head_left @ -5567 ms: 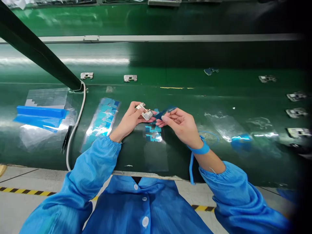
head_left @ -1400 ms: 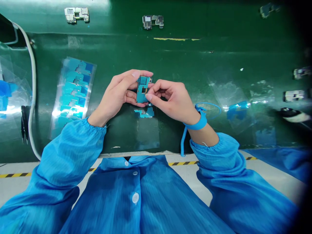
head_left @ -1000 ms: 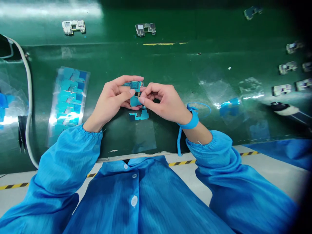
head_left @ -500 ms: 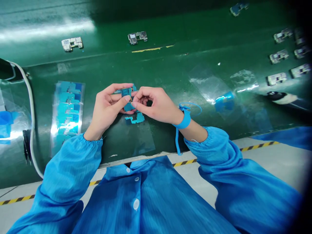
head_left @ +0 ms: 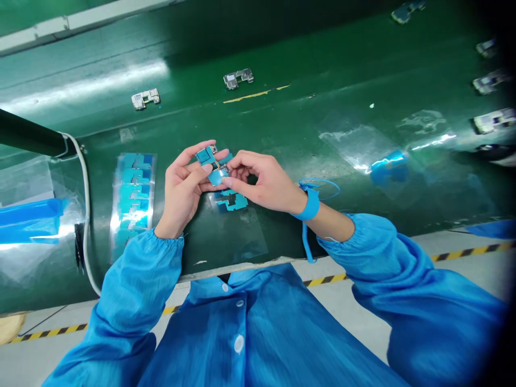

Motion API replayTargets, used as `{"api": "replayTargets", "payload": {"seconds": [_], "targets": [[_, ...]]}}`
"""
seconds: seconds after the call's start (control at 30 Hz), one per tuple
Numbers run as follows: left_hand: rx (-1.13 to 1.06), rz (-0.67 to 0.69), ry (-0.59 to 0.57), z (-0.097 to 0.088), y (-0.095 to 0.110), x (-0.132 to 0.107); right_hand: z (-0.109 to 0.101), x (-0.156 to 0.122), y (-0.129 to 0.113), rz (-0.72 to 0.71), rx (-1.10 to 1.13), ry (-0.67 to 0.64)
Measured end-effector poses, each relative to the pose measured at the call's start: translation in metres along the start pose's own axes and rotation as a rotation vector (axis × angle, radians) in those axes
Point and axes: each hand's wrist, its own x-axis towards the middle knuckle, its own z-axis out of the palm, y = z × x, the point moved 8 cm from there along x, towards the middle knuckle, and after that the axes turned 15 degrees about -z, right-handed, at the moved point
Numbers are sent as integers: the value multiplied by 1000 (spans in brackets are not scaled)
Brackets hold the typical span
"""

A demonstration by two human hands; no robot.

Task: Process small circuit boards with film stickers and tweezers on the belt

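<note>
My left hand [head_left: 183, 185] is closed around the edges of a small circuit board [head_left: 206, 156] partly covered in blue film. Pinched at the board's lower right corner are the thumb and fingers of my right hand [head_left: 268, 180]; they hide part of that side. Glare whitens the lower section of the film. Just beneath the hands lies a cut-out blue film piece [head_left: 236, 201] on a clear sheet. A blue wrist strap [head_left: 309, 205] with a coiled cord circles my right wrist. To the left of my left hand is a clear strip of blue film cut-outs [head_left: 135, 196].
Two boards [head_left: 145, 99] [head_left: 238, 79] lie at the back of the green bench, and several more boards [head_left: 494, 121] at the right. Tweezers [head_left: 79, 248] and a white cable [head_left: 86, 204] are at the left. Clear film with a blue patch [head_left: 389, 167] lies to the right.
The view has swung left, so things on the bench appear further right and slightly lower. The board is tilted differently in my left hand, and my right fingers stay at its lower right.
</note>
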Motion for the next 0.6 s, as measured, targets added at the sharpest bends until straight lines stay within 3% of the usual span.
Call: {"api": "replayTargets", "payload": {"seconds": [0.4, 0.6], "targets": [[49, -24, -82, 4, -2, -4, -5, 1, -1, -40, -21, -3], [97, -60, -60, 9, -1, -8, -7, 0, 3, 33, -3, 15]]}}
